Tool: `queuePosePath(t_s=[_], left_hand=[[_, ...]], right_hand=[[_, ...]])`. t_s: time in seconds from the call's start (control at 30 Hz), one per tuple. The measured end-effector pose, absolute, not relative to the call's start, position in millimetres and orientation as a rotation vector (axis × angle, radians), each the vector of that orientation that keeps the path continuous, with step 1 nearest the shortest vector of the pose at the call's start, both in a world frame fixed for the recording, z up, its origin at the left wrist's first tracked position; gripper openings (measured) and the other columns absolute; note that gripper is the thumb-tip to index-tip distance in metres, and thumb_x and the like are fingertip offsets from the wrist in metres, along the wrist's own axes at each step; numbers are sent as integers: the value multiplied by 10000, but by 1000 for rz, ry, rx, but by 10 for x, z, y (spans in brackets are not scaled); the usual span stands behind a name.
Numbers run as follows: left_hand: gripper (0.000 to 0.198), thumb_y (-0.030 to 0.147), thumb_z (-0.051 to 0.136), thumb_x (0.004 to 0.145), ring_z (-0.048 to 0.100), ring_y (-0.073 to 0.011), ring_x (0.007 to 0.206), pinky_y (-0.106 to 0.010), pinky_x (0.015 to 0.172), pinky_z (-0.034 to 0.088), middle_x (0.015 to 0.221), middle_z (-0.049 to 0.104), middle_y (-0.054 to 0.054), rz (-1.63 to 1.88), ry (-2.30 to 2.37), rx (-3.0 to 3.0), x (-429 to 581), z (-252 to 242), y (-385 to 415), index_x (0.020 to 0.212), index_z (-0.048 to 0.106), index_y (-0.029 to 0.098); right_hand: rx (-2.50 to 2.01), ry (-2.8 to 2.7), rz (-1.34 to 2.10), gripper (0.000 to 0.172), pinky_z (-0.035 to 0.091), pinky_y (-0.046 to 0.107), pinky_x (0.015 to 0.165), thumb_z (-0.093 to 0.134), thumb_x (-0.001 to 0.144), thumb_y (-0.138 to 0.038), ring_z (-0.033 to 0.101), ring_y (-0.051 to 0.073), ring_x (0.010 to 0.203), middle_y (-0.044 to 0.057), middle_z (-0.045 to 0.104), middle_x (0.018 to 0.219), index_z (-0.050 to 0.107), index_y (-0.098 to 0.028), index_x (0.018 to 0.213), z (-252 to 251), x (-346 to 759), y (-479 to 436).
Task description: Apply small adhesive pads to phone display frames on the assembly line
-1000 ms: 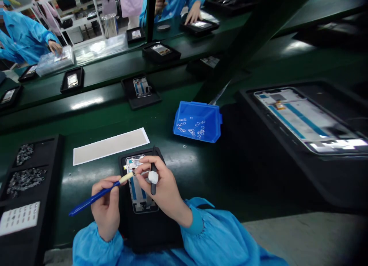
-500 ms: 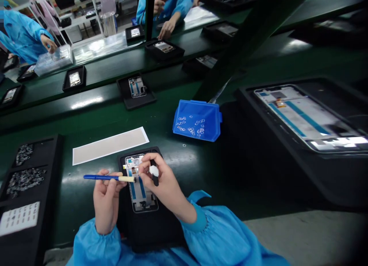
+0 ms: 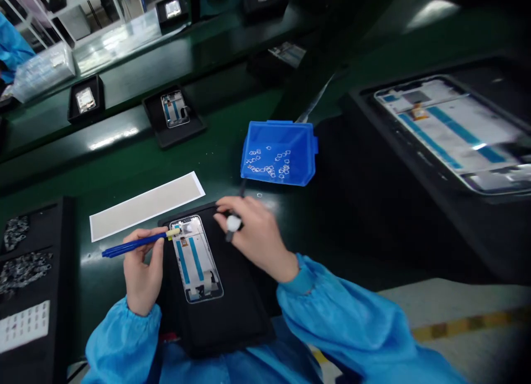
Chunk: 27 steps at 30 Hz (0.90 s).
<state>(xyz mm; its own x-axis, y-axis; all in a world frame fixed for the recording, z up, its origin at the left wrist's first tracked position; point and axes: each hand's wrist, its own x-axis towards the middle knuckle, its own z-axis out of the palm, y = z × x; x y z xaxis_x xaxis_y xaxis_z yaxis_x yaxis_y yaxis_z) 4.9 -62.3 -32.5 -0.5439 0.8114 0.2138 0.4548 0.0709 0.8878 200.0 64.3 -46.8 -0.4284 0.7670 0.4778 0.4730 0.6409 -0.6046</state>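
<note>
Spanning the scene, the green bench (image 3: 224, 157) carries the near black tray (image 3: 232, 326) and, farther right, a blue bin (image 3: 286, 134). The right hand (image 3: 259, 234) curls closed around a dark tool (image 3: 233, 223); the left hand (image 3: 143, 276) pinches a blue pen (image 3: 136, 243) at the phone frame (image 3: 208, 257), lying in the tray. It seems part-assembled: 2 blue strips (image 3: 196, 259) on, inside uncovered; small rings (image 3: 271, 171) lie apparently unused in the bin.

On the desk (image 3: 207, 161), a phone frame (image 3: 196, 261) is lying on a tray (image 3: 234, 317). Behind it, a sheet (image 3: 146, 206) is lying left, a bin (image 3: 282, 136) right. A parts case (image 3: 63, 273) is sitting far left.
</note>
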Motion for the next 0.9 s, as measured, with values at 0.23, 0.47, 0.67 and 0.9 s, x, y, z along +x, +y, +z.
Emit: queuePosePath(t_s=[0.23, 0.47, 0.67, 0.9], left_hand=[[326, 226, 651, 883, 740, -195, 938, -344, 820, 608, 974, 764, -75, 1434, 2043, 1343, 92, -374, -572, 1130, 438, 219], [250, 181, 628, 890, 727, -190, 936, -341, 789, 606, 982, 740, -62, 1245, 2046, 1527, 126, -303, -649, 1086, 478, 225], [256, 167, 635, 885, 714, -190, 959, -371, 839, 589, 992, 725, -43, 1043, 2062, 1617, 114, -305, -660, 1088, 497, 239], [165, 182, 637, 880, 710, -194, 950, -372, 835, 595, 990, 732, -56, 889, 2070, 1742, 140, -254, -596, 1024, 565, 217]], right_hand=[[-949, -2420, 655, 284, 358, 335, 675, 490, 840, -3, 547, 230, 761, 58, 622, 800, 615, -157, 1042, -569, 1654, 474], [-867, -2288, 858, 242, 347, 482, 1026, 533, 850, -54, 571, 222, 823, 32, 669, 836, 579, -182, 1050, -603, 1819, 309], [-883, -2190, 1100, 220, 200, 578, 1176, 590, 846, -102, 596, 202, 884, -15, 677, 895, 550, -248, 1006, -622, 1837, 372], [-897, -2171, 1113, 229, 202, 585, 1180, 587, 836, -88, 591, 199, 885, -14, 658, 893, 546, -248, 994, -622, 1834, 361]])
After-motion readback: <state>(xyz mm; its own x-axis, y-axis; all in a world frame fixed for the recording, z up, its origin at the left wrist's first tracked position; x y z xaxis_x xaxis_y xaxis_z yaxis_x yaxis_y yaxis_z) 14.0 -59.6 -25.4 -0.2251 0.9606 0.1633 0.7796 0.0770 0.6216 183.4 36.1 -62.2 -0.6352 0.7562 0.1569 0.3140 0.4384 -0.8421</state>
